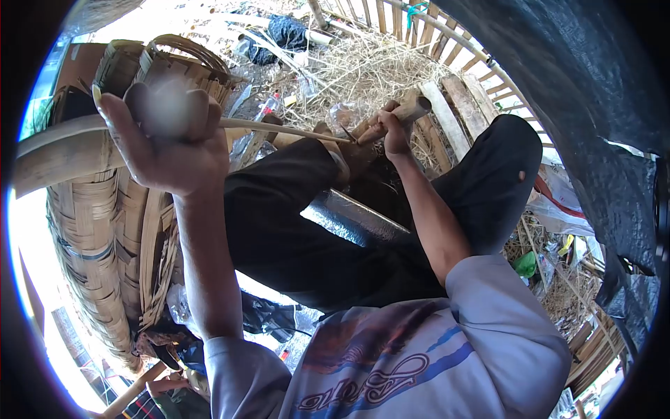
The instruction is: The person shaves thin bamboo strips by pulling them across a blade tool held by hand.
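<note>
- holds the left hand (167, 143) up at the left of the view, palm turned up, thumb out to the side and fingers curled; cannot tell past the pale blur over them whether they close on anything.
- wraps the right hand (392, 133) firmly round a thick, round wooden piece (413, 109), its blunt end poking out past the fingers.
- shows a thin dark blade (347, 133) just beside that grip; cannot tell how it joins the wooden piece.
- runs the long, pale bamboo strip (279, 128) from near the left hand over to the blade, above the knee on that side.
- bends both legs, in black trousers (279, 237), with a shiny silvery sheet (356, 216) between them.
- keeps a large woven bamboo basket (87, 216) beside the left arm.
- has loose straw (377, 63) ahead on the ground, near a slatted fence (447, 35).
</note>
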